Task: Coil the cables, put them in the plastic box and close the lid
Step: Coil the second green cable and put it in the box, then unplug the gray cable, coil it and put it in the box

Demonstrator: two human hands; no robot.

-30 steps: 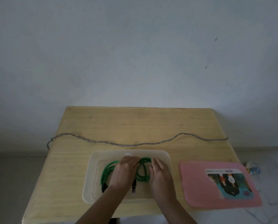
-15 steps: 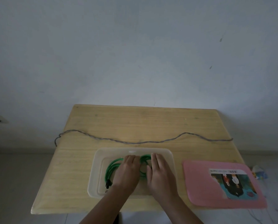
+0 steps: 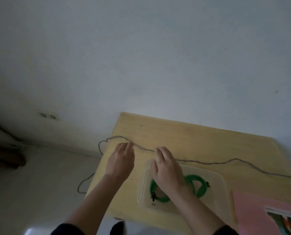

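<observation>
A green coiled cable (image 3: 201, 184) lies inside the clear plastic box (image 3: 217, 192) on the wooden table (image 3: 200, 141). A long grey cable (image 3: 209, 162) stretches uncoiled across the table behind the box, its left end hanging off the edge. My left hand (image 3: 122, 162) reaches to the grey cable near its left end, fingertips at the cable. My right hand (image 3: 168, 168) is stretched over the box's left end, fingertips touching the grey cable. Whether either hand grips the cable is unclear. The pink lid (image 3: 260, 216) lies to the right of the box.
The table stands against a pale wall. A wall socket (image 3: 48, 115) sits low on the left. Dark furniture (image 3: 4, 155) is at the far left on the floor. A thin dark cord (image 3: 85, 183) hangs by the table's left edge.
Both hands left the green cable in the box and moved forward to the grey cable. My head turned left, so the table sits lower right in view.
</observation>
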